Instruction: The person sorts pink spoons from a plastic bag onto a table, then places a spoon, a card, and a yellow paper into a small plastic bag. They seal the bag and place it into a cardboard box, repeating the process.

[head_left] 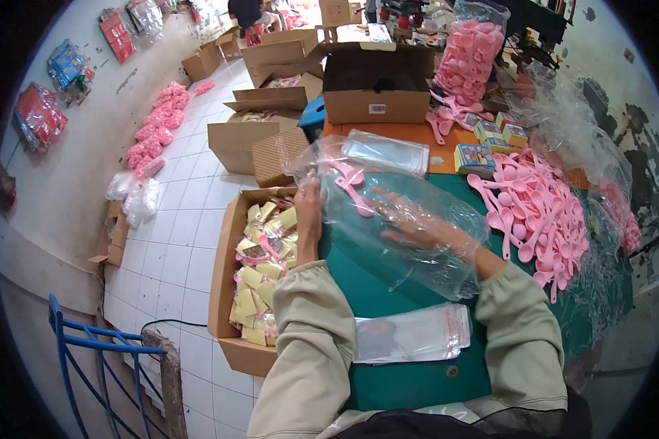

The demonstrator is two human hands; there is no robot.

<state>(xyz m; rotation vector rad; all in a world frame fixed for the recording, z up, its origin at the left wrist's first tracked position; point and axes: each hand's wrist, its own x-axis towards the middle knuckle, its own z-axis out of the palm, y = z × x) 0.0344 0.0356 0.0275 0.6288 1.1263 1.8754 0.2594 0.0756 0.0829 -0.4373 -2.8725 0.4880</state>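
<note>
A large clear plastic bag [425,249] stretches over the green table between my hands. My left hand [311,199] grips the bag's left edge, beside the open carton [223,274] of small packed items with yellow cards. Under or inside the film, my right hand [411,222] has its fingers stretched out and apart; the film runs back over the wrist. A few pink spoons [357,196] show through the plastic between the hands. Nearer my body lies a stack of clear flat sleeves [410,335]. To the right is a heap of pink spoons [538,212].
Another sleeve stack [388,152] lies at the table's far side, before an open cardboard box [377,91]. Small printed boxes [476,159] and a full bag of pink spoons [470,58] stand at the back right. A blue metal rail [102,344] is at lower left.
</note>
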